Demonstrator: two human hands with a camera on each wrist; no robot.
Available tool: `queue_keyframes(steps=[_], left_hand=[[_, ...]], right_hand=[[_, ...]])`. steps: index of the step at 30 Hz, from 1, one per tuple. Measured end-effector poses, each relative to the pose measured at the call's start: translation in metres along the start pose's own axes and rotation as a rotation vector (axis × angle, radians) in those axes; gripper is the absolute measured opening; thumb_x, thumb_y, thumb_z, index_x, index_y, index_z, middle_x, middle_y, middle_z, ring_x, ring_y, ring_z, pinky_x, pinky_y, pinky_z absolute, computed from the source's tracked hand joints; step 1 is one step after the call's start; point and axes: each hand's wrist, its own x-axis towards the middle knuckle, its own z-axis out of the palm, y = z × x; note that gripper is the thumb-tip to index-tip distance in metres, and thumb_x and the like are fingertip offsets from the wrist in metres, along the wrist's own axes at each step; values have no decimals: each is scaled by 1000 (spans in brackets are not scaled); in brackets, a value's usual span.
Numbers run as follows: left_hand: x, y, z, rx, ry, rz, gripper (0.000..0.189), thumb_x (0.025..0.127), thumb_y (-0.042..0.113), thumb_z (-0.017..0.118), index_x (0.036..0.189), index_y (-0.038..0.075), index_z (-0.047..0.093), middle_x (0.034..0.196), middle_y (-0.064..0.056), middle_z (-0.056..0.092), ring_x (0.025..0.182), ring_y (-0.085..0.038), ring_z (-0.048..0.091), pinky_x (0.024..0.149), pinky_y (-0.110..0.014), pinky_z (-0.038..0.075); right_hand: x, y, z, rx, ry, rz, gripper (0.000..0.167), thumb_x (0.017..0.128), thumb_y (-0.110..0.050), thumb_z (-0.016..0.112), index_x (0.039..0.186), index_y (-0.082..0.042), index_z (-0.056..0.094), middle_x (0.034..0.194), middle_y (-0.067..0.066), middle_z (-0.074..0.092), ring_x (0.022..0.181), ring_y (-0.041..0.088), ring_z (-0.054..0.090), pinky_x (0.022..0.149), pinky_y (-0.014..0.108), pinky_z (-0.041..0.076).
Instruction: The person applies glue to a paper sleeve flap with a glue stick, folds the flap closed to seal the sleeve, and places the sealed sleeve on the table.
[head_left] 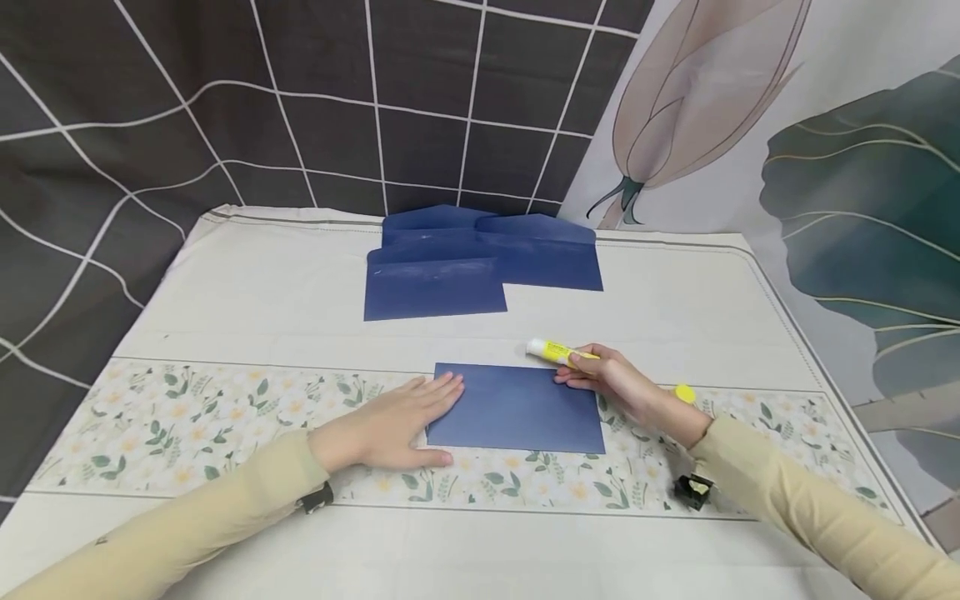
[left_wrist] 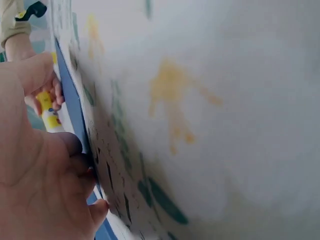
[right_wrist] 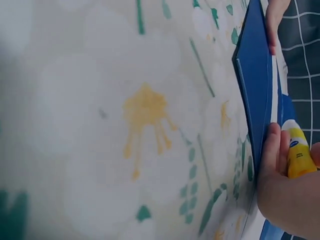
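Here — hands (head_left: 405,423) (head_left: 609,379) at envelope (head_left: 517,410) edges, cloth (head_left: 645,308) around

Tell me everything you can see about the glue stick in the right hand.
The glue stick is a slim tube, seemingly plastic, with a yellow body, dark print, a small blue oval logo and a white end. The right hand holds it slanted, white end toward the left, by the far edge of the blue envelope.
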Motion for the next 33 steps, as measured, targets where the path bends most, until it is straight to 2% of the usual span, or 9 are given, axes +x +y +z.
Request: queue_keyframes(steps=[4, 7, 11, 14, 18, 22, 27, 33], left_hand=[[-1, -1, 0, 21, 33, -2, 86, 91, 54, 53, 152, 2, 21, 160, -12, 17, 149, -25, 16, 121, -48, 13], [2, -2, -3, 36, 80, 7, 85, 87, 49, 61, 150, 1, 28, 157, -13, 28, 146, -29, 26, 119, -50, 19], [13, -5, -11, 25, 155, -26, 83, 81, 44, 71, 146, 4, 39, 149, -12, 43, 138, -30, 41, 115, -50, 30], [24, -9, -18, 26, 177, -72, 85, 77, 46, 76, 145, 9, 42, 144, -10, 49, 133, -27, 46, 111, -48, 36], [33, -13, -24, 12, 162, -100, 90, 69, 45, 82, 144, 11, 44, 134, -6, 54, 123, -24, 50, 106, -44, 42], [39, -15, -27, -18, 152, -90, 94, 63, 44, 86, 142, 12, 46, 124, -4, 56, 111, -20, 50, 97, -39, 46], [47, -19, -30, -78, 136, -82, 92, 56, 43, 90, 134, 12, 53, 116, -5, 56, 104, -20, 44, 95, -37, 44], [55, -22, -35, -155, 94, -95, 88, 51, 38, 93, 125, 9, 56, 108, -7, 56, 99, -21, 41, 92, -37, 41]], right_hand=[[-4, 4, -3, 13, -19, -37, 32, 102, -20, 45, 121, 4, 37, 97, -2, 69, 96, 6, 68, 91, 19, 52], [-5, 7, -3, 28, -32, -67, 29, 102, -19, 44, 120, 3, 37, 98, -2, 69, 97, 7, 68, 92, 19, 51], [-6, 8, -5, 56, -50, -97, 24, 102, -19, 44, 115, 0, 39, 99, -1, 68, 98, 7, 67, 92, 19, 51], [-7, 8, -7, 72, -79, -114, 22, 102, -21, 45, 114, -3, 41, 101, -1, 69, 100, 8, 67, 93, 19, 51], [-10, 11, -12, 131, -142, -142, 19, 102, -20, 46, 113, -5, 43, 107, 1, 67, 105, 9, 66, 96, 21, 49], [-15, 13, -20, 223, -207, -195, 12, 103, -13, 41, 112, -7, 44, 109, 3, 67, 108, 13, 66, 98, 23, 49], [-21, 13, -26, 336, -282, -266, 10, 104, -10, 36, 111, -7, 44, 106, 6, 69, 109, 18, 66, 99, 28, 50], [-25, 12, -26, 355, -302, -289, 10, 104, -10, 35, 110, -8, 43, 106, 6, 67, 106, 19, 67, 97, 29, 52]])
